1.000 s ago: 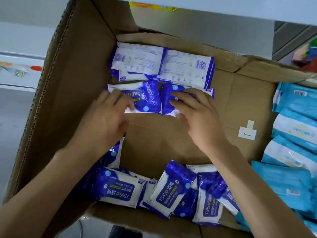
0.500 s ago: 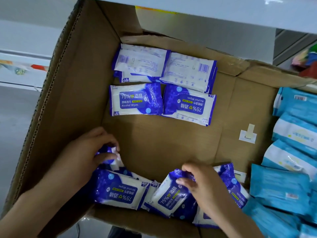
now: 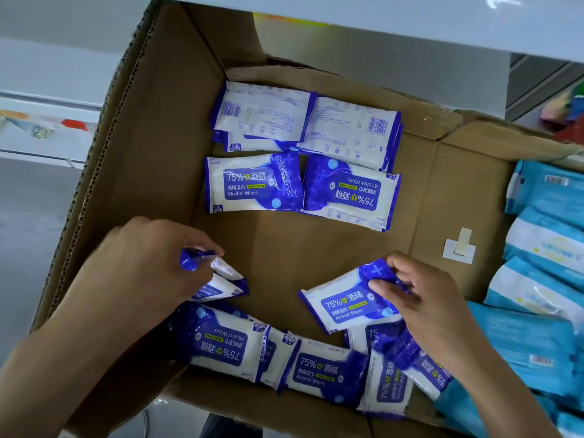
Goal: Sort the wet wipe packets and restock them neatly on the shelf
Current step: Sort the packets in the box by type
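Blue-and-white alcohol wipe packets lie in an open cardboard box [image 3: 151,159]. At the far end several packets are laid out in pairs: two back-side up [image 3: 303,121] and two face up [image 3: 252,184]. A loose heap of packets [image 3: 316,365] runs along the near wall. My left hand [image 3: 142,270] pinches one packet [image 3: 218,279] by its blue end, lifted off the heap. My right hand [image 3: 423,298] grips another packet [image 3: 344,301] by its right end, face up above the box floor.
Light-blue wipe packets [image 3: 543,279] are stacked at the right side of the box. A piece of tape [image 3: 459,248] sticks to the box floor. A white shelf edge [image 3: 379,23] runs above the box. The box's middle floor [image 3: 300,248] is bare cardboard.
Both hands left the arranged packets at the far end, came back to the near heap, and each has picked up one packet and raised it.
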Tool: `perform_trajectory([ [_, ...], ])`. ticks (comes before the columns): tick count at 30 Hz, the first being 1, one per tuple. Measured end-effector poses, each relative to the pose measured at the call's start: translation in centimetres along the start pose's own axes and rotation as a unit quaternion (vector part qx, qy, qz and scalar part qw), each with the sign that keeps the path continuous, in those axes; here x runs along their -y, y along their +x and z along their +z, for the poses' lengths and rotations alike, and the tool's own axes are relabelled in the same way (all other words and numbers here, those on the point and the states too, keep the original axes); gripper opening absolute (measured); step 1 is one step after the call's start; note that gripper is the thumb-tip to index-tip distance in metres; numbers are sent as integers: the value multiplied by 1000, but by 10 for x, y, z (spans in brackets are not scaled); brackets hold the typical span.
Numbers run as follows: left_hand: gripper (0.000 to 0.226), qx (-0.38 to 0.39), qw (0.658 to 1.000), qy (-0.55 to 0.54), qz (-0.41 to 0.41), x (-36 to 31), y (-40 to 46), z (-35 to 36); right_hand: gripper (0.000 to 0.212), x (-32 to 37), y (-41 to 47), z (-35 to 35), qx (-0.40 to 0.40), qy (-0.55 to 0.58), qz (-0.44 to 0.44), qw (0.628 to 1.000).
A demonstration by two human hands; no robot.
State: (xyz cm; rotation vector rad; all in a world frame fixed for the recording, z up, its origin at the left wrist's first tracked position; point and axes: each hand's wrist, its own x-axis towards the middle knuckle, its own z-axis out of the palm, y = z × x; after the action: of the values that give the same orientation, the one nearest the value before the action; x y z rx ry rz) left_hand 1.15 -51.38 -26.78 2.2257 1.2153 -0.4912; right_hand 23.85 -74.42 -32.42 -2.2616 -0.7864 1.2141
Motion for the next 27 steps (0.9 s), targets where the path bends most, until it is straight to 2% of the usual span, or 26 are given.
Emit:
perform_trajectory([
  [4, 18, -6, 1000, -18, 11, 5, -10, -6, 18, 8, -4, -2, 12, 16, -4, 1000],
  [6, 12, -52, 987, -150, 12, 3, -14, -8, 16, 13, -8, -4, -10, 47, -15, 999],
  [9, 10, -136, 918, -371, 11, -12, 1, -11, 4, 27, -5, -12, -68, 177, -6, 982],
  [11, 11, -189, 881, -433, -14, -24, 25, -6, 6, 36, 7, -16, -122, 275, -3, 954],
  [13, 14, -204, 872, -444, -32, -30, 55, 6, 13, 39, 31, -18, -174, 332, 1, 927],
  [14, 20, -203, 882, -423, -29, -30, 69, 16, 16, 38, 45, -17, -195, 334, 3, 922],
  [16, 38, -212, 926, -313, 1, -27, 85, 34, 28, 38, 68, -13, -227, 284, -8, 932],
  [18, 52, -229, 955, -158, 102, -24, 89, 46, 53, 36, 77, -9, -248, 158, -41, 955],
  [20, 62, -191, 954, -28, 232, -22, 91, 55, 80, 35, 77, -3, -248, 14, -89, 964],
  [21, 64, -165, 949, 23, 266, -21, 91, 59, 89, 31, 76, 2, -245, -46, -116, 962],
  [24, 62, -152, 946, 82, 274, -9, 94, 64, 93, 19, 78, 14, -259, -181, -149, 937],
  [27, 61, -173, 947, 84, 259, -3, 91, 64, 95, 16, 82, 21, -282, -178, -111, 936],
])
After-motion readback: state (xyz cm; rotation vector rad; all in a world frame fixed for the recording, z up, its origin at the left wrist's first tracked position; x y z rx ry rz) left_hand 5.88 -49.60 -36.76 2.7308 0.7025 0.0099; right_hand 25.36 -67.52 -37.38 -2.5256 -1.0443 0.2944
